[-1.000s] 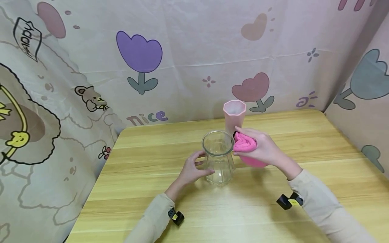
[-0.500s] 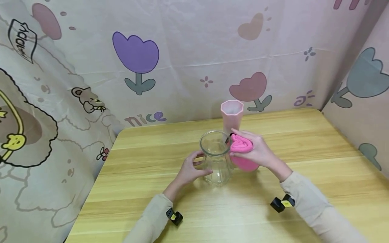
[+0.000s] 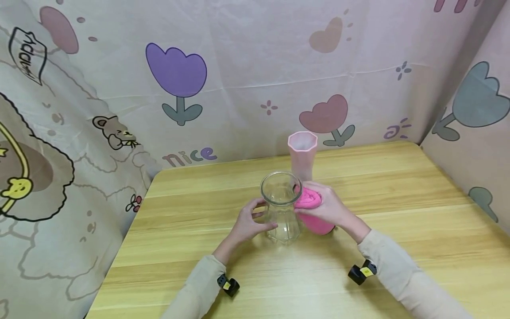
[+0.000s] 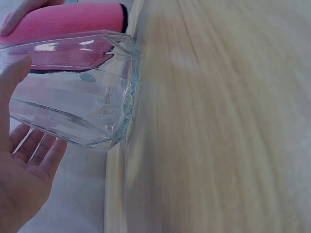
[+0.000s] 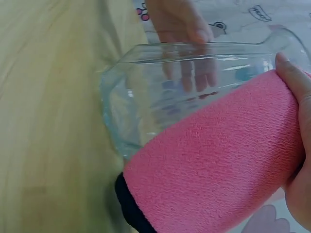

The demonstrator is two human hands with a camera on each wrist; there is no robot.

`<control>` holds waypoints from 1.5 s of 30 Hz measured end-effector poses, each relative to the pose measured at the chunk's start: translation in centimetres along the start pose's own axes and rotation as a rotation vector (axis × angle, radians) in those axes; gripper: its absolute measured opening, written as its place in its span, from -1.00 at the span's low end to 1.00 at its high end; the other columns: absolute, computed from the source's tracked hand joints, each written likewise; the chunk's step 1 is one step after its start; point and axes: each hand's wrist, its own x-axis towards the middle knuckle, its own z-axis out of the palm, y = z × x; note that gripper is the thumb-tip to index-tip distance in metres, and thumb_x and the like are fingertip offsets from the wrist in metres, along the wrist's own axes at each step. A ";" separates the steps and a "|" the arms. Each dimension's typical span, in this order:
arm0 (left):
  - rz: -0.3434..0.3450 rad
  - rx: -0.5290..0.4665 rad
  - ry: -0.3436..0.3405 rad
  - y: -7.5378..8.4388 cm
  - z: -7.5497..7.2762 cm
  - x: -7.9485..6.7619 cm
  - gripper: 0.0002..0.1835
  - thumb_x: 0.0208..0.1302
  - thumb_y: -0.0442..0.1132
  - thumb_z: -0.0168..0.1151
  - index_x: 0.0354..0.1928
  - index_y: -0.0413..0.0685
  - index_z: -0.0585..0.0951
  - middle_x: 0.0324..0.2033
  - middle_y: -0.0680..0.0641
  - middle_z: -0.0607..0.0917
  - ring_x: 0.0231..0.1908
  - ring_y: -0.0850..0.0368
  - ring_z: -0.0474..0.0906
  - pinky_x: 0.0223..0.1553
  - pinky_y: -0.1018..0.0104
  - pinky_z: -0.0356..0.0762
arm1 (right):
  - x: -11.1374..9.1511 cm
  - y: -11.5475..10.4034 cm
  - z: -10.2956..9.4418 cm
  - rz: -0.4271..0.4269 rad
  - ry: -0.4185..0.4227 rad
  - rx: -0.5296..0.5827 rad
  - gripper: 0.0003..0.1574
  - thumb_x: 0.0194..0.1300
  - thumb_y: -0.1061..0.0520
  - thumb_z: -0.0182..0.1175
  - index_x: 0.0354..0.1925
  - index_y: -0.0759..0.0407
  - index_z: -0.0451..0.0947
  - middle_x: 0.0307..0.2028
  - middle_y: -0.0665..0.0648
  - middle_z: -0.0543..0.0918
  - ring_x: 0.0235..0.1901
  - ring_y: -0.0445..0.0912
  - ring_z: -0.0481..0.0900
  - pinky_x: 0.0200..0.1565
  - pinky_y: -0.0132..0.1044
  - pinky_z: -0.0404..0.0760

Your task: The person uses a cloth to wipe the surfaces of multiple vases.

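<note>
A clear faceted glass vase point(image 3: 283, 228) with a round flared rim stands upright on the wooden table. My left hand point(image 3: 248, 221) holds its left side, thumb to the front and fingers behind; in the left wrist view the thumb point(image 4: 17, 75) overlaps the glass. Against the vase's right side, my right hand point(image 3: 328, 204) grips a rolled pink towel point(image 5: 209, 165) with a dark edging. The towel tilts, its upper end right at the vase's rim and its lower end close over the table. Through the glass, the right wrist view shows the left fingers point(image 5: 197, 75).
Behind the glass vase and the towel stands a tall pink vase point(image 3: 303, 164) with an octagonal rim. The wooden table point(image 3: 191, 199) ends at a printed cloth backdrop point(image 3: 235, 66). A small black camera point(image 3: 229, 285) sits on the left sleeve, another camera point(image 3: 361, 272) on the right.
My right hand has moved left and slightly down with the rolled towel, bringing it closer to the glass vase. The left hand keeps its hold on the vase.
</note>
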 end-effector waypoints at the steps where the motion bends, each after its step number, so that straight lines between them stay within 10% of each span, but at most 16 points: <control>1: 0.002 -0.001 0.000 0.0 0.0 0.0 -0.30 -0.15 -0.45 0.42 0.13 -0.31 0.36 0.07 -0.26 0.43 0.12 -0.11 0.31 0.10 0.12 0.43 | -0.1 0.2 0.1 0.005 -0.011 -0.013 -0.33 -0.19 0.15 0.48 -0.03 0.24 0.52 -0.15 0.15 0.63 -0.17 -0.02 0.57 -0.07 -0.15 0.58; 10: 0.004 -0.003 0.007 -0.2 0.0 0.0 -0.30 -0.14 -0.44 0.41 0.13 -0.29 0.37 0.07 -0.24 0.43 0.13 -0.10 0.32 0.10 0.17 0.43 | -1.3 1.7 0.0 -0.118 -0.170 -0.374 -0.25 -0.18 -0.07 0.45 -0.02 0.26 0.53 -0.18 0.15 0.65 -0.20 -0.03 0.60 -0.14 -0.19 0.61; 17: 0.005 -0.009 0.009 -0.2 0.0 0.0 -0.31 -0.15 -0.44 0.41 0.12 -0.30 0.37 0.06 -0.25 0.44 0.12 -0.10 0.32 0.09 0.16 0.44 | -0.7 0.2 -0.6 -0.081 -0.096 -0.204 -0.33 -0.20 -0.01 0.47 -0.08 0.21 0.54 -0.19 0.11 0.64 -0.19 -0.03 0.59 -0.12 -0.13 0.61; 33: -0.010 -0.014 -0.004 -0.3 -0.1 0.1 -0.31 -0.14 -0.43 0.41 0.12 -0.29 0.37 0.07 -0.23 0.43 0.13 -0.09 0.31 0.10 0.16 0.43 | -1.4 1.4 -0.2 -0.078 -0.124 -0.356 -0.16 -0.23 -0.07 0.47 -0.01 0.36 0.50 -0.14 0.25 0.63 -0.17 0.06 0.60 -0.12 -0.11 0.61; 45: -0.006 -0.017 -0.004 -0.4 -0.1 0.2 -0.30 -0.14 -0.43 0.41 0.13 -0.28 0.36 0.07 -0.24 0.42 0.13 -0.10 0.31 0.11 0.09 0.42 | -1.5 2.6 0.8 -0.080 -0.210 -0.457 -0.30 -0.16 -0.12 0.42 -0.01 0.09 0.54 -0.29 0.03 0.65 -0.29 -0.12 0.60 -0.24 -0.24 0.61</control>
